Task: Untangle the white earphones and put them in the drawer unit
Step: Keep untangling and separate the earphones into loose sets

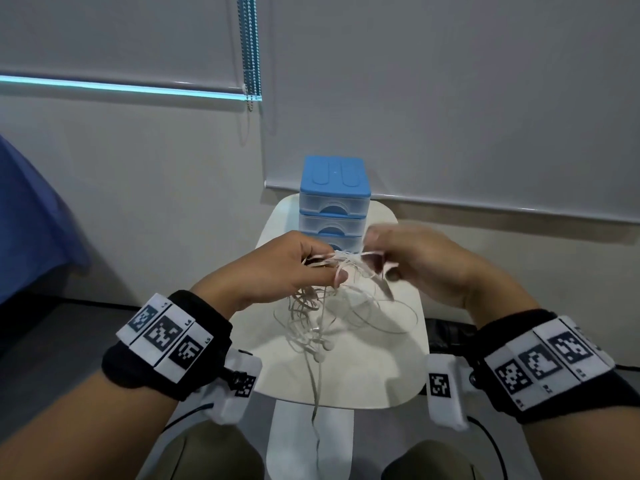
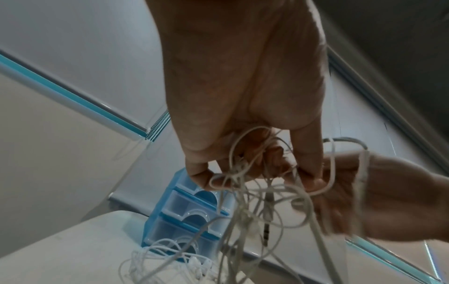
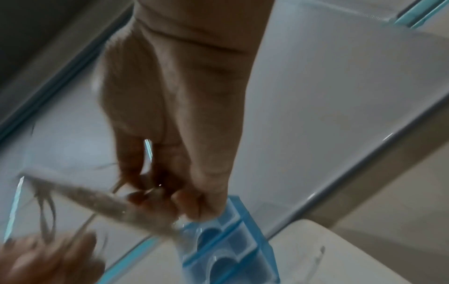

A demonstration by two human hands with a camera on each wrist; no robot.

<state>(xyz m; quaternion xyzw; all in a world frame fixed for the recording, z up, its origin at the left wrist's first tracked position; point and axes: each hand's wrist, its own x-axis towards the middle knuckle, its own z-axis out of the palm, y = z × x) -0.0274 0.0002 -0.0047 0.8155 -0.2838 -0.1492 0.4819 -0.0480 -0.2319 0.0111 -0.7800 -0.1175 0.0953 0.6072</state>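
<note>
left hand [image 1: 287,268] and right hand [image 1: 412,261] each pinched tangled white earphones [image 1: 322,306] above bench [image 1: 381,368]; 3-drawer unit [image 1: 334,202] behind, drawers closed.

Two hands are up in front of the drawer unit [image 1: 334,202]: one left hand [image 1: 287,268] and one right hand [image 1: 412,261]. The blue unit has three drawers. One bunch of white earphones [image 1: 322,306] hangs there, with two earbuds showing.
</note>
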